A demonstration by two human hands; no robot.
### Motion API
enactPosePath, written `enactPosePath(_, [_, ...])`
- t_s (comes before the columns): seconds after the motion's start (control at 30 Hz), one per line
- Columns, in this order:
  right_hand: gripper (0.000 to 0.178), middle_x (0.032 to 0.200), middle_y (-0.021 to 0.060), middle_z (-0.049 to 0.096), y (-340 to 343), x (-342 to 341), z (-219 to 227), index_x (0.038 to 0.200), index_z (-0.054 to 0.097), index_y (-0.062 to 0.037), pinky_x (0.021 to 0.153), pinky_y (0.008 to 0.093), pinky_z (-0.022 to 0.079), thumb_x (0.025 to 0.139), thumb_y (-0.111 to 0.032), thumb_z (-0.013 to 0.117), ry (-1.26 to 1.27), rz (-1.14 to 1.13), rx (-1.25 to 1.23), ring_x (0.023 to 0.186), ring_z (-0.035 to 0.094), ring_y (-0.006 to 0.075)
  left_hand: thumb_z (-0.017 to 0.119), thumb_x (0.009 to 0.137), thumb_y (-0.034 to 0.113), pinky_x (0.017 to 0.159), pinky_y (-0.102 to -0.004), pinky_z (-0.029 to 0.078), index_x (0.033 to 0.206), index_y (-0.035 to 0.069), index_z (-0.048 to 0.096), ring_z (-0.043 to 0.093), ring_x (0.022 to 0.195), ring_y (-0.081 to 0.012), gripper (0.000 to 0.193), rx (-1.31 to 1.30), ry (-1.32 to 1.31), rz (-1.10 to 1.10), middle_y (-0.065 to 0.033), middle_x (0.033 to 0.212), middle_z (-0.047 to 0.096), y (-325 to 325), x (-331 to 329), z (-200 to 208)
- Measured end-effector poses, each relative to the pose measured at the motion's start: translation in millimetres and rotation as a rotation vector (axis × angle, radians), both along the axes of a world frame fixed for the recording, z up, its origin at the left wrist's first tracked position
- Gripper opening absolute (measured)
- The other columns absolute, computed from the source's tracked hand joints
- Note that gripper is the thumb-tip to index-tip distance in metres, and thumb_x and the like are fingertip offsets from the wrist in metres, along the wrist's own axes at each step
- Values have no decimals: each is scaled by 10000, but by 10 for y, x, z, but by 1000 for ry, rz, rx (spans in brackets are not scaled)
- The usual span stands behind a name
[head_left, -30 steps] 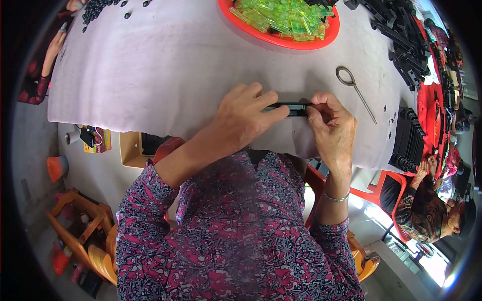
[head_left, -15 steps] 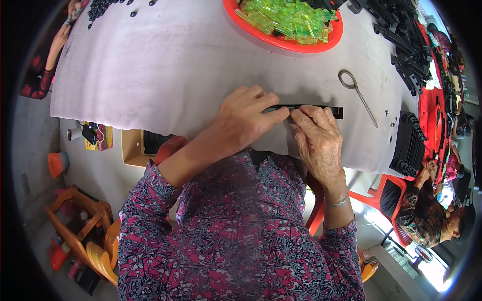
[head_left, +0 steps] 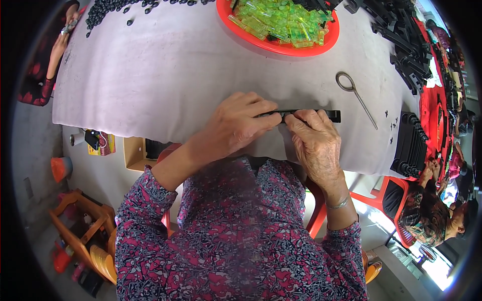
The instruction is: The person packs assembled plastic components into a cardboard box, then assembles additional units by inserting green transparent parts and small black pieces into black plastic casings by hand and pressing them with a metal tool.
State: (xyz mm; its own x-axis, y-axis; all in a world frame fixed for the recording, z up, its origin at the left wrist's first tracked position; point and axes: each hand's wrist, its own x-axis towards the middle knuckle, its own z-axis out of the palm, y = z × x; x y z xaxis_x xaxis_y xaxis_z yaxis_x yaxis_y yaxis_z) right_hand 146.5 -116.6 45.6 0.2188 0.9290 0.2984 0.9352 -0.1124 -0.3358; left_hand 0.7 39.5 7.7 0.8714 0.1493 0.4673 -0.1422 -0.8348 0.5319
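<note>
A long, narrow black plastic part (head_left: 329,116) lies crosswise at the near side of the table, held between both hands. My left hand (head_left: 242,120) is closed, thumb and fingers pinching its left end. My right hand (head_left: 316,138) is curled over its middle, fingertips pressed down on it close to the left fingertips. The right end of the part sticks out past my right hand. Whatever small detail sits under the fingertips is hidden. Right of the part lies a metal rod with a ring handle (head_left: 357,99), touched by neither hand.
A red bowl (head_left: 281,50) heaped with yellow-green transparent pieces stands at the far side. Small black round parts (head_left: 108,11) are scattered far left. Black plastic parts (head_left: 396,37) pile up far right, with a black stack (head_left: 410,143) nearer. Other people sit at the left and right.
The view has shifted slightly, so the table sits a little lower. Both hands keep hold of the black part, with their fingertips slightly re-placed on it.
</note>
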Motion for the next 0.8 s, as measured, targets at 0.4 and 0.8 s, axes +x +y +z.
enactPosePath(0.4, [136,782,21,535,94,124,51,847,652,-83,604,336,507,727,-74,714,-53,177,-9,728,577,201,769,728,85,735,-389,519,1011,75,690,632,845,-286,295,-3,-59,-59,-71,991,661,64,45,-34])
enactPosePath(0.8, [230,853,37,584,2,133,-89,957,674,-51,667,342,528,729,-30,685,-66,186,81,763,581,236,766,753,86,721,-372,509,987,75,706,618,832,-267,242,32,-44,-65,-68,955,651,80,68,-16])
